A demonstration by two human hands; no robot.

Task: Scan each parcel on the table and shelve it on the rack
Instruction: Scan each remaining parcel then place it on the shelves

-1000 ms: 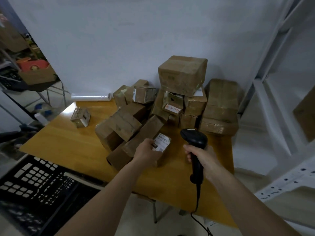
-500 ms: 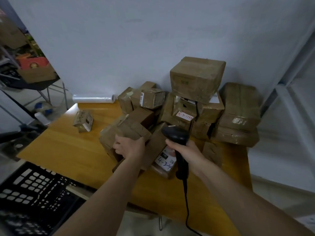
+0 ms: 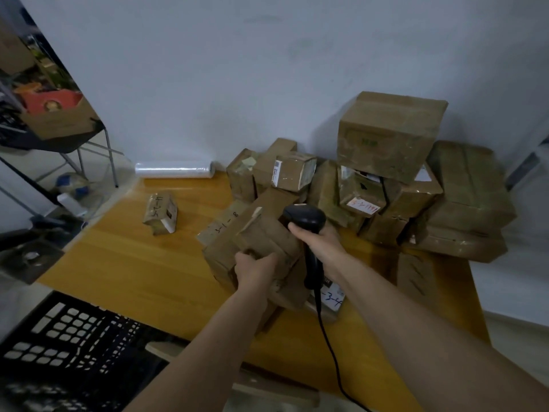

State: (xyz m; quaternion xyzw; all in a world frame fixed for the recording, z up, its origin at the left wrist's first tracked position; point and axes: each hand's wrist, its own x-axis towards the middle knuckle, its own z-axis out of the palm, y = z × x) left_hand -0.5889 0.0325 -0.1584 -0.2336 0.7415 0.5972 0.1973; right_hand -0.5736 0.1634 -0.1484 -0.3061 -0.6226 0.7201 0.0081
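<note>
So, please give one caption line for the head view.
Left hand grips a parcel; right hand holds the scanner.

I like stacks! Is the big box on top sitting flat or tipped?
Tipped. The big box leans, its top edge slanting, resting unevenly on smaller boxes.

The parcels [image 3: 389, 135] are brown cardboard under glossy clear tape, several bearing white labels [image 3: 334, 295] with black print or handwritten numbers, one label [image 3: 363, 207] marked in red. The barcode scanner [image 3: 306, 218] and its cable [image 3: 329, 349] are black, and the table [image 3: 124, 272] is a warm orange-yellow wood with a faint grain. A black plastic crate [image 3: 59, 337] shows a grid of pale openings, a roll of stretch film [image 3: 173, 169] is translucent white, and the wall [image 3: 237, 69] is plain pale grey-blue.
</note>
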